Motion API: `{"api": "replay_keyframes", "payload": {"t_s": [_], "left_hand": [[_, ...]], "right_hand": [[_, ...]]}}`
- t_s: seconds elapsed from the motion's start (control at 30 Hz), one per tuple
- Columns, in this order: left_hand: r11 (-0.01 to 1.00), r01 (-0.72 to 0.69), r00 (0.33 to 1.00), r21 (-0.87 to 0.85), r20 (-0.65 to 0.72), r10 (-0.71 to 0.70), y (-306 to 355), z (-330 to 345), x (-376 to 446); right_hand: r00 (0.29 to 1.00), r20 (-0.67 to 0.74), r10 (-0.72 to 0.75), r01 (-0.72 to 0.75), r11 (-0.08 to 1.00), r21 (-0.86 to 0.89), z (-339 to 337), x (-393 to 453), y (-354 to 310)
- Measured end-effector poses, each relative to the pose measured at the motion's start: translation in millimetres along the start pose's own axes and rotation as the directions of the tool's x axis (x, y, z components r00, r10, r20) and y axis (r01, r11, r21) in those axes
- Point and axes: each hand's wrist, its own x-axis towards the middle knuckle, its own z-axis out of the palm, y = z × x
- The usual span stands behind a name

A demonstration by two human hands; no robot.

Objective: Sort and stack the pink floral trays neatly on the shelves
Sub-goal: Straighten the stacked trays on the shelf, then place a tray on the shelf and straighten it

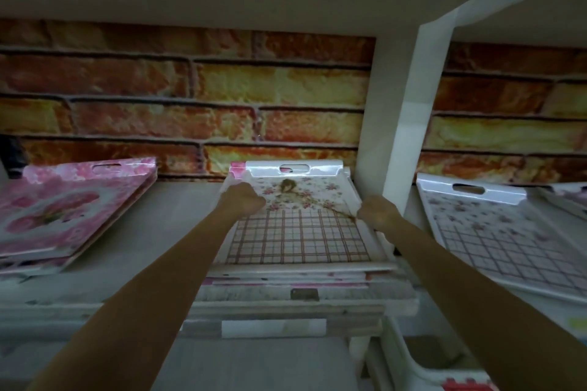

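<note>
Fingers curled on both sides: left hand (243,200) clasps the left rim of the top tray (298,232), right hand (378,211) clasps its right rim. Tray sits atop the middle stack (295,292) on the shelf (178,216), its right edge just beside the white upright (409,124) (bare shelf on the left). Fingertips hidden under the rims; edges blurred. Long axis runs front to back, cut-out handle toward the brick wall (190,89). Pink stack (63,213) lies left, another tray (495,232) right.
</note>
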Motion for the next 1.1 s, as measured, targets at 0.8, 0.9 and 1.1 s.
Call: {"api": "replay_keyframes", "payload": {"t_s": [0.8, 0.9, 1.1], "left_hand": [[0.910, -0.400, 0.894, -0.111, 0.171, 0.414, 232, 135, -36], [0.923, -0.374, 0.899, -0.090, 0.208, 0.385, 265, 158, -42], [0.951, -0.303, 0.923, -0.053, 0.232, 0.307, 305, 209, -46]], "right_hand": [[0.960, -0.272, 0.067, -0.046, 0.996, 0.082, -137, -36, 162], [0.960, -0.269, 0.076, -0.060, 0.996, 0.070, -166, -34, 198], [0.967, -0.235, 0.103, -0.104, 0.995, 0.008, -206, -27, 261]]}}
